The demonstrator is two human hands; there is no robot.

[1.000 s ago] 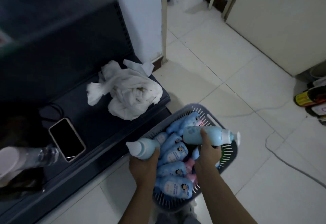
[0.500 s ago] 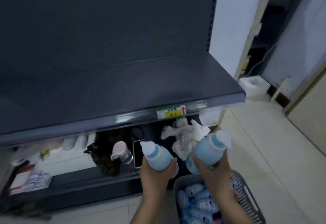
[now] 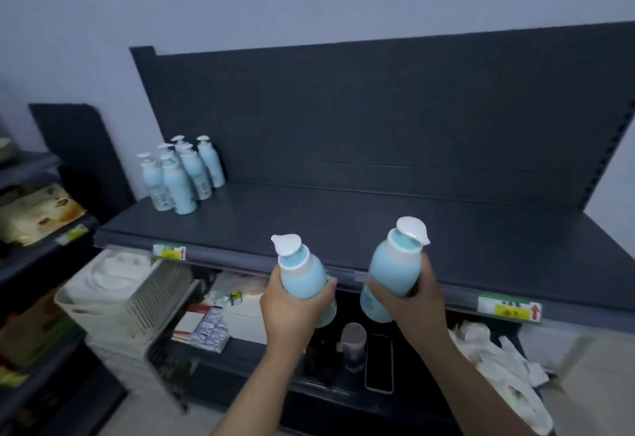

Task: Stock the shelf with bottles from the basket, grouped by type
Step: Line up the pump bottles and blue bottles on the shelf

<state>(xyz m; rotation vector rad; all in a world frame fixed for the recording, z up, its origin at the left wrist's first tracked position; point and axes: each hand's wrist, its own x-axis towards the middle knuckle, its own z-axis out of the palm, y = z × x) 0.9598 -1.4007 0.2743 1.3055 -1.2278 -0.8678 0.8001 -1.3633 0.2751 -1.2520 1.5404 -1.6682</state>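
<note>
1. Swinging up from the floor: a second ago both hands were down in the grey basket. Now that basket is out of view and the shelf (image 3: 446, 239) fills the frame. The pick looks done, and placing should come next.
2. Far left, on the lower level, a white slatted crate (image 3: 137, 305) holds something pale and rounded, too blurred to name.
3. At the shelf's left end, a cluster of pale-blue pump bottles (image 3: 178, 177) stands upright and packed tight. They look like the same type as the two in hand, so I'd judge that's the group to join.
4. The left hand (image 3: 292, 308) is wrapped round the body of the left bottle (image 3: 302, 274). The cap is up, and the bottle is held level with the shelf's front lip, not yet set down.
5. The right hand (image 3: 409, 301) has its fingers curled round the right bottle (image 3: 395, 270), which is near its twin but apart from it.
6. On the level below lie a dark phone (image 3: 379, 363) and, further right, a crumpled white cloth (image 3: 498, 360).
</note>
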